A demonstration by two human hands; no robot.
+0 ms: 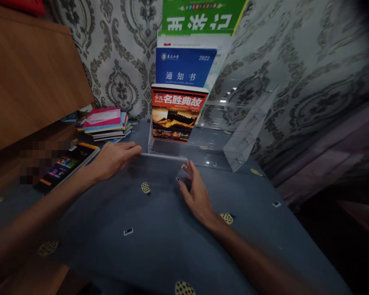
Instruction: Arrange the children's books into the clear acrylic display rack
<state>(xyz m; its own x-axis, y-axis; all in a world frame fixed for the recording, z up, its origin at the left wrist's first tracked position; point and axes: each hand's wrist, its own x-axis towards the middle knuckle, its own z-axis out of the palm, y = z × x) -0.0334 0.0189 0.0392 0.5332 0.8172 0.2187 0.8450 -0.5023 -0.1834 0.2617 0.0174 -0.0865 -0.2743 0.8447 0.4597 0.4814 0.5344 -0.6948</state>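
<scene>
A thin, flat, see-through-looking panel (163, 157) with a pale upper edge spans the space between my hands. Motion blurs it, so its exact kind is unclear. My left hand (118, 159) is closed at the panel's left end, fingers bent over the edge. At the right end, my right hand (197, 194) has its fingertips on the panel, with the thumb lower and apart from the fingers. Just beyond stands a clear tiered book rack (244, 135). In its left side are a red-topped book (178, 116), a blue booklet (184, 67) and a green book (199, 18).
Left of the rack lies a stack of books (106, 123), topped by a pink cover. A dark book (64, 164) lies by my left forearm. A wooden cabinet (30, 69) rises at the left. Patterned wall covering (119, 61) backs the blue pineapple-print tablecloth (160, 246).
</scene>
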